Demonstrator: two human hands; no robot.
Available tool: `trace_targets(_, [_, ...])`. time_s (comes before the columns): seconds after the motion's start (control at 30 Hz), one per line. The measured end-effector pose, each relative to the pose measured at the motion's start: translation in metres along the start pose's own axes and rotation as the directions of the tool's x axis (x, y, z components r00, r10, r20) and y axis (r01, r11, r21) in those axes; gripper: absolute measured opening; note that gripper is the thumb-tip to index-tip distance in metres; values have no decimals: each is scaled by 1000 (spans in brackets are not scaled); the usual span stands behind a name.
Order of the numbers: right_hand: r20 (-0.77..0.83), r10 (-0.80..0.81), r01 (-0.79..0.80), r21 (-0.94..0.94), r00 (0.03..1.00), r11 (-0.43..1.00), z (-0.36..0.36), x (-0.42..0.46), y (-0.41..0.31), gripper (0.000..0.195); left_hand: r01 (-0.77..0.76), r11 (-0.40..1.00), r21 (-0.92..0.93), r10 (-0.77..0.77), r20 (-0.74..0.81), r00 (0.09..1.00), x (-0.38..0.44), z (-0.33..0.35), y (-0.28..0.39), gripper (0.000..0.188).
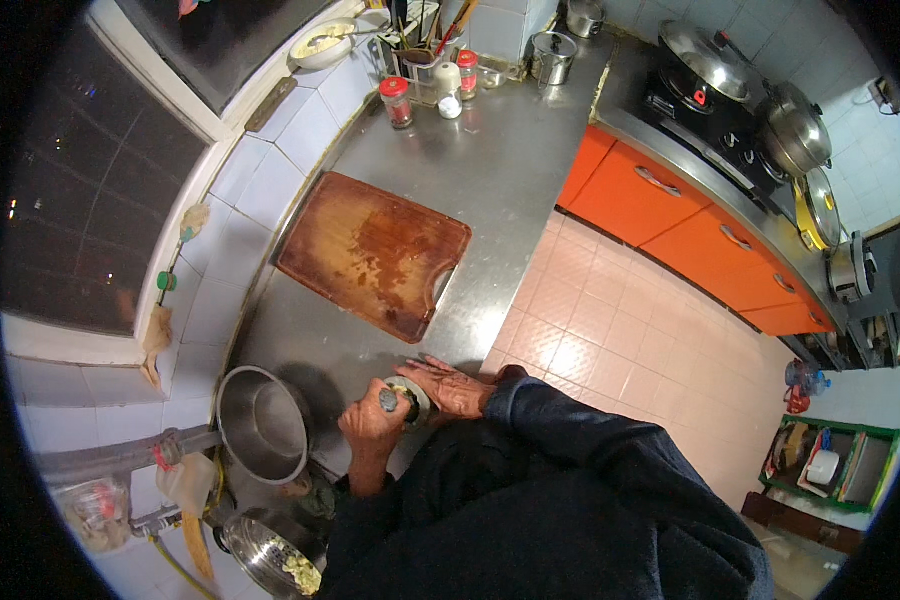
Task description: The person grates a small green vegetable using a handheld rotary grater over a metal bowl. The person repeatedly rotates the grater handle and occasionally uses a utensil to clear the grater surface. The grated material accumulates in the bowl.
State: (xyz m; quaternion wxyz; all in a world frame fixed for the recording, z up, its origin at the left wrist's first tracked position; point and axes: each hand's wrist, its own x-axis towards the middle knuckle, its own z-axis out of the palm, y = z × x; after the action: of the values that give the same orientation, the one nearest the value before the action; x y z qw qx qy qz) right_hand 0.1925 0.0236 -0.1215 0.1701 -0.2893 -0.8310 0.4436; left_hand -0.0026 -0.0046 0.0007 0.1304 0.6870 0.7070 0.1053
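My left hand point(375, 414) is closed around a grey stone-like pestle point(388, 400), whose rounded end shows above the fist. The pestle stands in a small round mortar point(418, 409) with a pale rim, close to my body at the counter's front. Against the mortar's right side rests my right hand point(450, 388), its fingers stretched out across the rim's far side. What lies inside the mortar is mostly hidden. Beyond the hands, a wet wooden cutting board point(375, 255) lies on the steel counter point(487, 169).
A deep metal pot point(262, 425) stands left of my hands, with a steel colander point(262, 551) holding pale yellow pieces below it. Red-lidded jars point(396, 103), a utensil holder and a bowl point(322, 45) are at the back. A stove point(720, 127) stands at right.
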Motion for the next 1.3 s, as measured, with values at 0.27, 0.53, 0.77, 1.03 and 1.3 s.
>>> trace_targets(0.27, [-136,121,-118,25,983,993,21,5,-18,121,44,998,-48,-45,-27,999,8,-55,18,26])
trace_targets(0.53, [-269,241,-225,89,932,970,19,9,-47,129,14,999,30,-13,-42,999,5,-13,2,24])
trace_targets(0.77, [-243,161,-176,-39,957,984,20,4,-40,100,53,992,-113,-56,-24,998,6,-72,22,24])
trace_targets(1.03, [-245,167,-188,-62,955,980,30,6,-32,78,91,960,-265,-51,154,987,0,-31,-2,56])
trace_targets(1.3, [-148,160,-161,2,976,987,13,6,-38,141,30,980,-199,18,234,972,-22,-37,-40,94])
